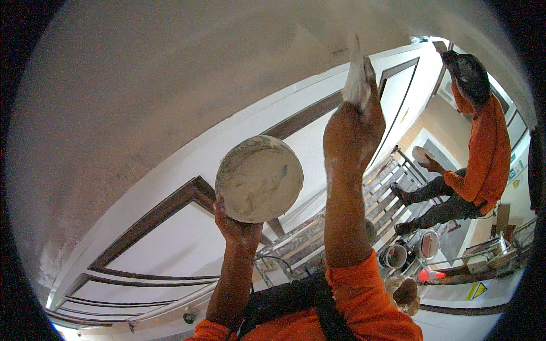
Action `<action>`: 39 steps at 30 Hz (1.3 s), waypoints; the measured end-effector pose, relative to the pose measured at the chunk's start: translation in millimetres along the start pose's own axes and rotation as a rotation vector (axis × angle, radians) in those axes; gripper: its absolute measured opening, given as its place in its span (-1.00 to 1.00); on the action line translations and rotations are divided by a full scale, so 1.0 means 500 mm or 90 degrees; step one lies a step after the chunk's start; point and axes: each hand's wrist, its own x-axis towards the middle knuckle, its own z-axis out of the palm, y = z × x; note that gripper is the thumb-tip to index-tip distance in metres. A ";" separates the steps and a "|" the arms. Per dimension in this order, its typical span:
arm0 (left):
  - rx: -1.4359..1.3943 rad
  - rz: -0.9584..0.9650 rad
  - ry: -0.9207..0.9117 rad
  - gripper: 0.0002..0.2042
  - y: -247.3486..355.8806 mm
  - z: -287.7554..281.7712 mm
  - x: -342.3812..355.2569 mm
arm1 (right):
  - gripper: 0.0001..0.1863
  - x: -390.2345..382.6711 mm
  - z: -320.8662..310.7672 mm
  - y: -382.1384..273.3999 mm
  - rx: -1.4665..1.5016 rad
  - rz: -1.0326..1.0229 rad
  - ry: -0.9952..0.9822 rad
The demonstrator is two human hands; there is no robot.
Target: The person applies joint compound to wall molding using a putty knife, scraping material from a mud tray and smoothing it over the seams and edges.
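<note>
Bowl [259, 179]: round, shallow-looking, open side facing the camera, so tilted as seen here. Inside: thick beige-grey paste, lumpy and smeared, with a darker grey patch along the upper left of the inner wall; rim crusted with the same stuff. Flat-bladed tool [356, 79]: thin, whitish, streaked with residue, seen close to edge-on, tip pointing up; handle mostly hidden by the grip.

Left hand [236, 226] sits at the bowl's lower left, gripping it: thumb along the outer left side, other fingers mostly hidden behind or under, exact placement can't tell. Bowl is directly above that wrist, left of the right forearm, apart from it. Right hand [355, 133] is raised higher, closed around the tool; blade sticks up out of the fist. Some pale residue on the skin. Tool is above and right of the bowl, well apart. Blade tip lies in front of the smeared grey-beige plaster surface [142, 108]; contact can't tell.

Behind: white panels [162, 244] with dark brown trim [151, 230]. On the right, a co-worker [490, 148] in orange top and dark trousers, one arm up, holding a pale round pan [422, 154] lower down. Buckets [392, 256] below that person, orange-red cone [431, 275] near them.
</note>
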 end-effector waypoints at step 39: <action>-0.083 -0.011 -0.009 -0.48 0.107 -0.011 -0.037 | -0.59 -0.230 -0.011 -0.106 0.324 0.148 -0.226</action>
